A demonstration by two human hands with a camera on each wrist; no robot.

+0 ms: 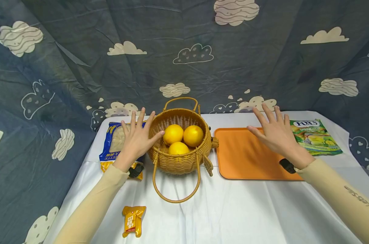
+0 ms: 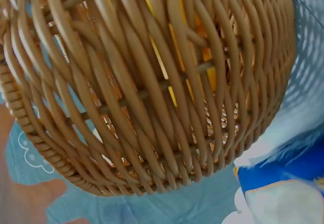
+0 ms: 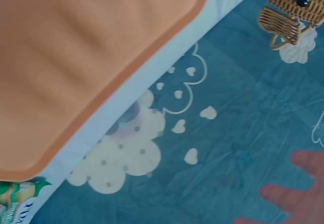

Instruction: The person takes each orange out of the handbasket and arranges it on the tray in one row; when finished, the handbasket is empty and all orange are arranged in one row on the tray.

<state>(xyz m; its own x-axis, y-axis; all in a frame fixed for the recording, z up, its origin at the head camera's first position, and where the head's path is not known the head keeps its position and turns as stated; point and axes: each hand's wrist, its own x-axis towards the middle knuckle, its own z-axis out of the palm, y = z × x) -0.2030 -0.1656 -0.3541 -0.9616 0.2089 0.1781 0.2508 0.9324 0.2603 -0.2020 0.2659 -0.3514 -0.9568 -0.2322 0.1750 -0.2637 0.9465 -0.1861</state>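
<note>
My left hand (image 1: 136, 137) is held with its fingers spread beside the left rim of a wicker basket (image 1: 179, 164); its thumb overlaps the rim in the head view. Three round yellow-orange fruits (image 1: 173, 134) sit inside the basket. In the left wrist view, the woven wall (image 2: 152, 92) fills most of the picture, with the hand (image 2: 30, 198) at lower left. Over an orange tray (image 1: 239, 159), my right hand (image 1: 277, 137) also has its fingers spread and holds nothing. Its fingertips (image 3: 276, 196) show at the lower right of the right wrist view.
Partly behind my left hand lies a blue and yellow pasta bag (image 1: 106, 152). A green FOX'S bag (image 1: 320, 140) is right of the tray. Nearer the front is a small golden snack packet (image 1: 133, 220). One basket handle (image 1: 176, 201) hangs forward onto the white cloth (image 1: 227, 210).
</note>
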